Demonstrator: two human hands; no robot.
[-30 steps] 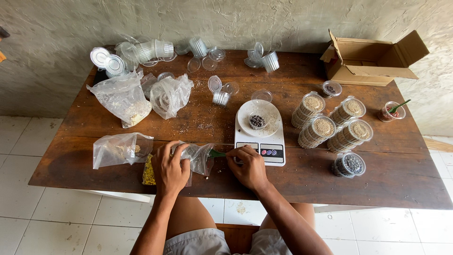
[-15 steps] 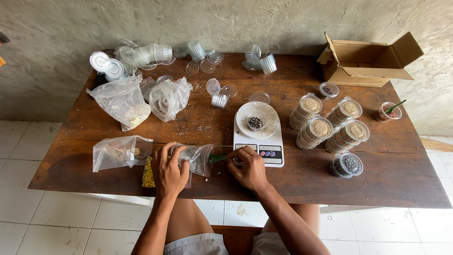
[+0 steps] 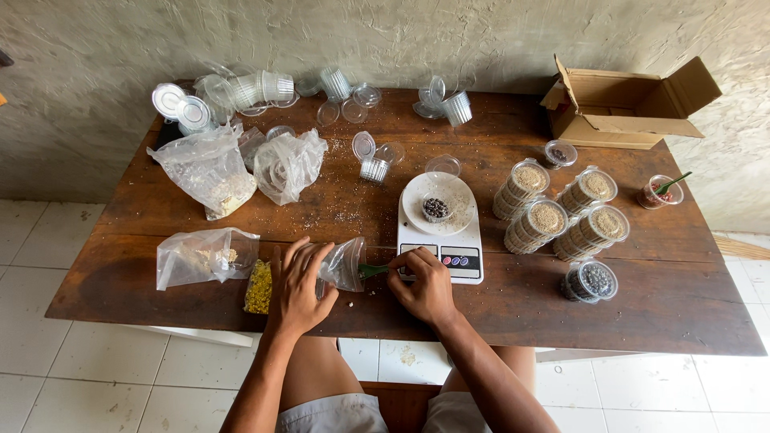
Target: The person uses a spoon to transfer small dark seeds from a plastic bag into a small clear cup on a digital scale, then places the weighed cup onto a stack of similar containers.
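We see little change from the earlier frames: our left hand [image 3: 298, 287] still presses on the small clear plastic bag [image 3: 343, 263] at the near edge of the wooden desk [image 3: 513, 309], its grip closed over the bag's left side. Our right hand [image 3: 423, 282] remains just right of the bag, its grip closed on a green spoon [image 3: 373, 271] whose tip points into the bag's mouth. Both hands sit in nearly the same spots as half a second ago; the right hand seems a touch closer to the bag.

A yellow-filled packet [image 3: 259, 287] lies touching the left hand on its left side, and a larger clear bag [image 3: 205, 256] lies further left. The white kitchen scale [image 3: 441, 228] stands just beyond the right hand, carrying a small cup of dark grains [image 3: 435, 208]. To the right, stacks of lidded cups with pale filling [image 3: 553, 212] are unchanged, with one lidded cup of dark grains [image 3: 592, 281] nearer. An open cardboard box [image 3: 626, 104] sits at the far right.
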